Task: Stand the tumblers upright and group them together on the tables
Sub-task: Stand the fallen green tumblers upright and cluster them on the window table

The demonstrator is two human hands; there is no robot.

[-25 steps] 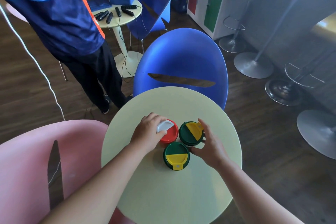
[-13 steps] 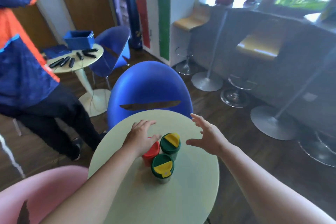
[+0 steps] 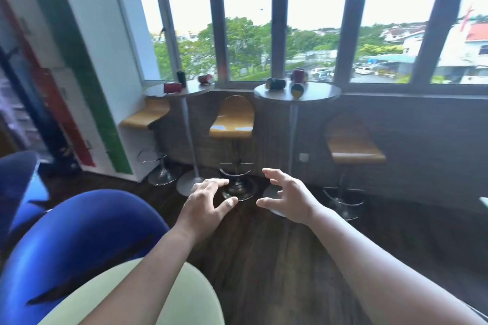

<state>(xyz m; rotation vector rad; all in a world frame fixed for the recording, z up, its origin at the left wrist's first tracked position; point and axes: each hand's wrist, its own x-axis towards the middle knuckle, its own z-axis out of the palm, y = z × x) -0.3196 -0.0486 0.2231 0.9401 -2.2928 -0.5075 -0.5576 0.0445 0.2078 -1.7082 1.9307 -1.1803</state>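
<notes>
Tumblers (image 3: 274, 83) lie tipped on the two window tables (image 3: 317, 95), far off; I'd take each round its hard, light-looking barrel; left hand (image 3: 204, 206) and right hand (image 3: 289, 199) spread, empty.

We see daylight glaring through the windows (image 3: 317, 21); below them the room dims; left of them edges blur and bend.
</notes>
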